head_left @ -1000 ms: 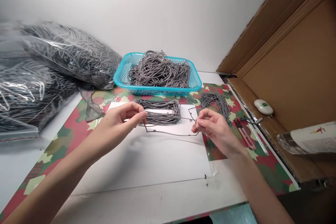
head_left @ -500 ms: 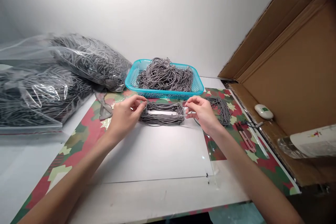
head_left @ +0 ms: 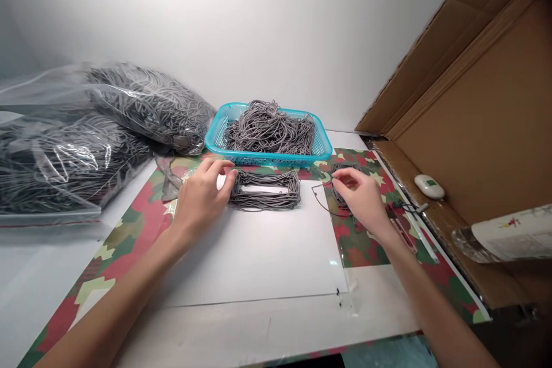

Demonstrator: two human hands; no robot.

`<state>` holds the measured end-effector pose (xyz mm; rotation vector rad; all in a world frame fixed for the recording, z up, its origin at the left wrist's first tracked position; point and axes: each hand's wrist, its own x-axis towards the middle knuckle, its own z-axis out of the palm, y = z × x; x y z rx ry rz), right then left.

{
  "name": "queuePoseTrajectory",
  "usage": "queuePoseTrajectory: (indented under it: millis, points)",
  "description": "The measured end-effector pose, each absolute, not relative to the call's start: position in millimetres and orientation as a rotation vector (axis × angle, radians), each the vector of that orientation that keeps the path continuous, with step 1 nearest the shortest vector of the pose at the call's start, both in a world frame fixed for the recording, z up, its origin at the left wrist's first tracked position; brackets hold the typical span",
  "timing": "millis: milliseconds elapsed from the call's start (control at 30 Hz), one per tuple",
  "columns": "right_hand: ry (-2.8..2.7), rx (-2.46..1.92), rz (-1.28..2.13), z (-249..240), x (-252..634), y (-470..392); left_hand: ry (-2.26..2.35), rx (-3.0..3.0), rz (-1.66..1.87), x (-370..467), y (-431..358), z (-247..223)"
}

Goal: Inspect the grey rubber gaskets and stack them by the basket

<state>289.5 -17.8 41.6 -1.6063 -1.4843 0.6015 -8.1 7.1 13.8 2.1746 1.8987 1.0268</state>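
A rectangular bundle of grey cords (head_left: 267, 202) lies on the white sheet (head_left: 259, 259), with an opening in its middle. My left hand (head_left: 206, 190) is at the bundle's left end, thumb and forefinger slightly apart, holding nothing that I can see. Off to the right, my right hand (head_left: 360, 192) pinches a single thin grey cord (head_left: 321, 204), which hangs in a loose curve to the left of the fingers. Beneath and behind that hand lies a smaller pile of grey cords (head_left: 342, 198), partly covered by it.
Behind the bundle stands a blue basket (head_left: 280, 159) heaped with grey cords. Large clear bags (head_left: 146, 103) full of cords fill the left side. At right are a pink-handled tool (head_left: 403, 233), a white stick (head_left: 426, 241), a white oval object (head_left: 429, 187) and a cardboard wall (head_left: 474, 98).
My right hand has left the bundle's right end and moved right to the smaller pile, where it pinches a cord. My left thumb and forefinger have parted.
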Motion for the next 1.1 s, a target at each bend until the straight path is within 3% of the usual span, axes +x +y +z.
queuePoseTrajectory:
  millis: [233,700,933,1100]
  points:
    - [-2.164,-1.986,0.287,25,300,-57,1.93,2.284,1.088,-7,2,11]
    - [-2.279,-1.924,0.157,18,301,-65,1.918,2.283,1.133,-9,1,10]
    - [-2.113,-1.844,0.296,43,302,-71,1.75,2.317,1.229,2,-14,20]
    - [-1.952,-1.549,0.849,85,285,-100,1.162,2.322,1.051,39,-66,37]
